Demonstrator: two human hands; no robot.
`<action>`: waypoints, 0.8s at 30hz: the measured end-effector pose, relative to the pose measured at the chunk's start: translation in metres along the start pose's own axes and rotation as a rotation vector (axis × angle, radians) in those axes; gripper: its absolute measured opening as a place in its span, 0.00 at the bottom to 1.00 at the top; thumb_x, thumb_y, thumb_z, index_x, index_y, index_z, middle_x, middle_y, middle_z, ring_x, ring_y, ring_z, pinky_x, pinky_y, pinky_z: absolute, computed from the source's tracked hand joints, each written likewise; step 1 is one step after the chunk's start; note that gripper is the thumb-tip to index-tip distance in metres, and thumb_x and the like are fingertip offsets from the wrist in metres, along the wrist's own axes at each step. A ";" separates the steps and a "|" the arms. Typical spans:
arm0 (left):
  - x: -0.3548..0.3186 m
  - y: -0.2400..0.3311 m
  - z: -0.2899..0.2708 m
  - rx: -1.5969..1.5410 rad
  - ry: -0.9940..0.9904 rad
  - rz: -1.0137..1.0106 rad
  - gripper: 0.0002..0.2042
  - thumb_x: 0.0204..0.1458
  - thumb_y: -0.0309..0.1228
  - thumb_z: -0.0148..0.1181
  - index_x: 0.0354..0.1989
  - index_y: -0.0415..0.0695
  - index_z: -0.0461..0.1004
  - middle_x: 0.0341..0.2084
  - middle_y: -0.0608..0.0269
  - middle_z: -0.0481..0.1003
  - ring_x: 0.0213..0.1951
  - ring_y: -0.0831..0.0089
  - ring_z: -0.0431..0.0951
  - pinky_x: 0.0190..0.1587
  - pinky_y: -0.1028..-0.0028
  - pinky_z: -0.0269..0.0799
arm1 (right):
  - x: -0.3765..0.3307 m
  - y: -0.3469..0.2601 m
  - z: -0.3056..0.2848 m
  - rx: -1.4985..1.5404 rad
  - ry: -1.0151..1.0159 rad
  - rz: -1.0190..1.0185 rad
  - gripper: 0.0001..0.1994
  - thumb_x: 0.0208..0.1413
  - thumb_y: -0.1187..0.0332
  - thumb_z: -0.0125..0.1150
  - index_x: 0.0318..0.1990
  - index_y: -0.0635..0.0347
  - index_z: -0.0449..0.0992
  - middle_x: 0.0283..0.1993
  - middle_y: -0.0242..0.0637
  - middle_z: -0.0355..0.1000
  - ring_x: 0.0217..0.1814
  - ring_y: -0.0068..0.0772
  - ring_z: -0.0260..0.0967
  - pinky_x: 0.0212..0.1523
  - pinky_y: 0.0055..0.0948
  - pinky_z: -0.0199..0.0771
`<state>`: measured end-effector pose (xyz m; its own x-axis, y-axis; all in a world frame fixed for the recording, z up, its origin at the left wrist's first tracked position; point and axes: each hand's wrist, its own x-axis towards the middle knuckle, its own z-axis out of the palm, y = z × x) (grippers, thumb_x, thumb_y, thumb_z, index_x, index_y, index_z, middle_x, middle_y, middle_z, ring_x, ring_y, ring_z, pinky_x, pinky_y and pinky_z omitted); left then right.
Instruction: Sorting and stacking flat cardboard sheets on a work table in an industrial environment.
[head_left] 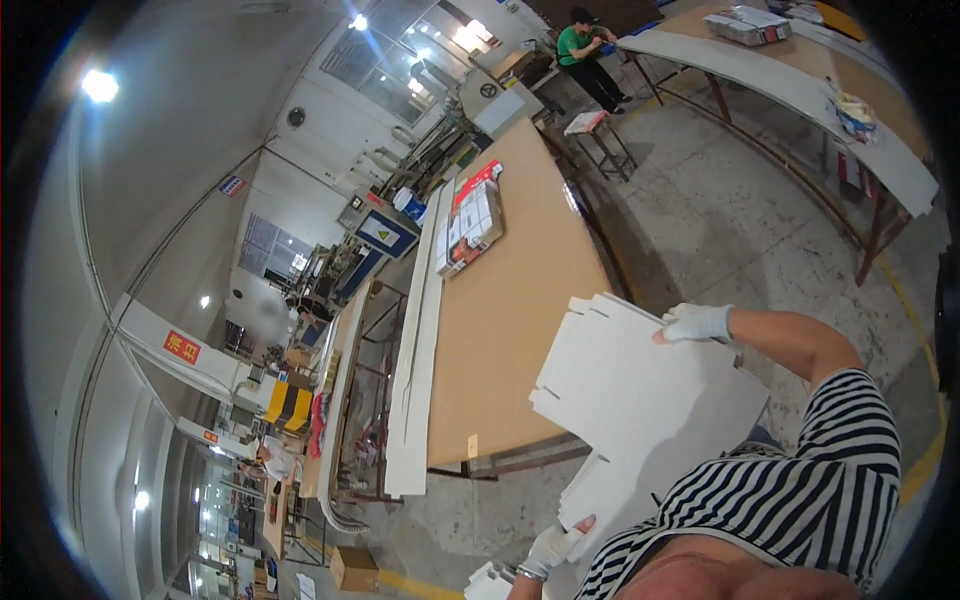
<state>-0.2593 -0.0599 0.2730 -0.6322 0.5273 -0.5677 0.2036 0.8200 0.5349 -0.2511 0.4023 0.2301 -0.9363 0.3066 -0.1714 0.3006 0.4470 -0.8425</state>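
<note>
One right hand [697, 322], white-gloved with a bare thumb tip showing — closed over the far edge of the white card sheets [650, 400]. One left hand [553, 550], likewise gloved — closed at their near edge, thumb on the upper face, fingers beneath hidden. One stack of these sheets, notched along the edges, several layers deep, held between the two hands before a black-and-white striped shirt [830, 450]; its left corner overlaps the view of the table's edge, and whether it touches cannot be told. Additional white pieces [490, 582] near the left hand, partly cut off by the frame.

One long table [520, 310], brown top, beyond the stack. On it: one white strip [408, 430] along the left side; one bundle of flat boxes [470, 232], farther up; one small yellow tag [472, 446] at the near end.

One stool [600, 148], dark legs, beyond the table on the right. One second table [850, 75] at upper right, carrying a wrapped bundle [747, 27]. One co-worker [580, 48] in a green top, standing at its far end. One brown carton [354, 570] on the floor, lower left.
</note>
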 end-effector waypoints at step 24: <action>0.398 0.295 -0.090 0.502 -0.244 0.137 0.31 0.55 0.56 0.45 0.48 0.35 0.70 0.37 0.41 0.75 0.46 0.48 0.74 0.47 0.60 0.66 | 0.196 0.198 -0.293 0.109 0.009 0.352 0.55 0.38 0.31 0.57 0.62 0.73 0.55 0.68 0.52 0.49 0.71 0.47 0.44 0.68 0.33 0.44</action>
<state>-0.5181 0.3723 0.2609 -0.3967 0.6233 -0.6739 0.6393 0.7144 0.2844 -0.3220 0.7972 0.1792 -0.7775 0.4328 -0.4564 0.5822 0.2209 -0.7824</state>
